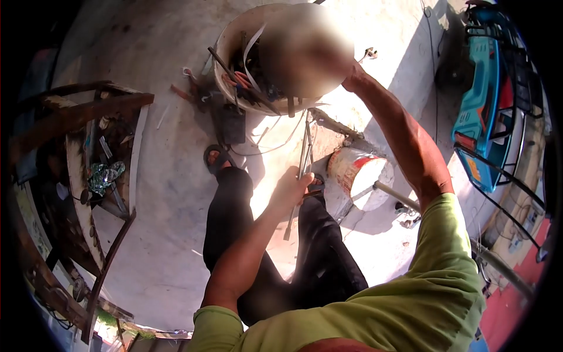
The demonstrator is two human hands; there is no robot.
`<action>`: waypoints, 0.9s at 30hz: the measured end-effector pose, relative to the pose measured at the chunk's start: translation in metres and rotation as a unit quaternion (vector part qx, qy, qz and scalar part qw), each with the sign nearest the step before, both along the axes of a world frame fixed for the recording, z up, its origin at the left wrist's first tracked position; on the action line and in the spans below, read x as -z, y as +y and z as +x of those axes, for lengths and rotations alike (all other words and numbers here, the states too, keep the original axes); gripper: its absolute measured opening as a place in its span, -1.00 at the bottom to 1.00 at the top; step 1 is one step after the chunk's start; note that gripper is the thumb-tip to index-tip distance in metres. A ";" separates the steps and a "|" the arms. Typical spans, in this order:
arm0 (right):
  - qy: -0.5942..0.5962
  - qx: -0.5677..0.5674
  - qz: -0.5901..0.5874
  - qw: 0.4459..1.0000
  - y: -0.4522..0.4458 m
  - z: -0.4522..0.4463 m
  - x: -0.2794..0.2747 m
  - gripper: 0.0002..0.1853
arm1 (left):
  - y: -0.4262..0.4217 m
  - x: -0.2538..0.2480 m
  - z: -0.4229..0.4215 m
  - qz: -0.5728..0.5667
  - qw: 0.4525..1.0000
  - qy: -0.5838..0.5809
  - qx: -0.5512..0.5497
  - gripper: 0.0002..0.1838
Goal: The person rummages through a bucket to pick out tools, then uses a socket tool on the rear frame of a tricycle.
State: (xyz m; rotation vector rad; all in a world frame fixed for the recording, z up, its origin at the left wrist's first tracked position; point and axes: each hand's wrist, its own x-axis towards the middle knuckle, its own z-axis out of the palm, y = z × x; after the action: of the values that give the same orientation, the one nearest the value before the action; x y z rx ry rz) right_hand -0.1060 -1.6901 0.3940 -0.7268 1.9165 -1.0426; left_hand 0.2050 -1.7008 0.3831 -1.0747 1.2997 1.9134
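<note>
Clearly, we have a big pale bucket (237,26) on the floor ahead of us, tilted enough that we see into its left half. Inside, we make out a white strap (248,44) curling up, some orange-pink cords (237,79) and a jumble of dark bits; a stick (217,61) leans out over the left rim. A round blur hides the bucket's right side, so we cannot name what lies there. Our right hand (350,76) reaches into that blur, and we cannot tell whether its fingers are clenched, released or grasping something.

Our left hand (297,185) is closed around thin metal rods (305,148), held between our knees and running up toward the bucket's near edge.

A black box (234,125) sits just below the bucket, by our left foot. To the right we see a smaller paint bucket (347,167) with red on its side; a pipe (399,196) meets its white round face, though we cannot tell whether it goes in. Over at our left, a rough frame (88,117) holds crumpled foil (105,178) among scraps.
</note>
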 end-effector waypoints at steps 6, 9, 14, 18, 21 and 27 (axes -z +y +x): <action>-0.234 0.391 -0.052 0.889 0.112 0.098 -0.023 -0.69 | 0.009 0.008 0.002 0.004 1.000 -0.001 -0.013 -0.68; -0.292 0.420 -0.027 0.859 0.173 0.162 0.003 -0.69 | 0.014 0.004 -0.001 -0.035 0.999 0.001 -0.013 -0.67; -0.511 0.447 -0.124 0.724 0.226 0.200 0.015 -0.39 | 0.029 0.013 -0.003 -0.060 0.998 0.004 0.015 -0.65; -0.479 0.581 -0.275 0.598 0.217 0.157 0.003 -0.22 | 0.041 0.023 -0.001 0.001 1.000 -0.023 -0.017 -0.69; -0.484 0.579 -0.335 0.564 0.194 0.114 -0.016 -0.19 | 0.054 0.038 0.006 0.000 0.999 -0.015 -0.029 -0.67; -0.626 0.144 -0.590 0.489 0.184 0.121 -0.122 0.01 | 0.064 0.037 0.009 0.011 0.997 -0.048 0.066 -0.71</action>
State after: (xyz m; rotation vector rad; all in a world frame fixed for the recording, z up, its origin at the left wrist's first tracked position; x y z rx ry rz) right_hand 0.0152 -1.5056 0.5159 -0.0335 -0.2128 -2.2062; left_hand 0.2141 -1.6363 0.3461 -1.0293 1.2615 1.7534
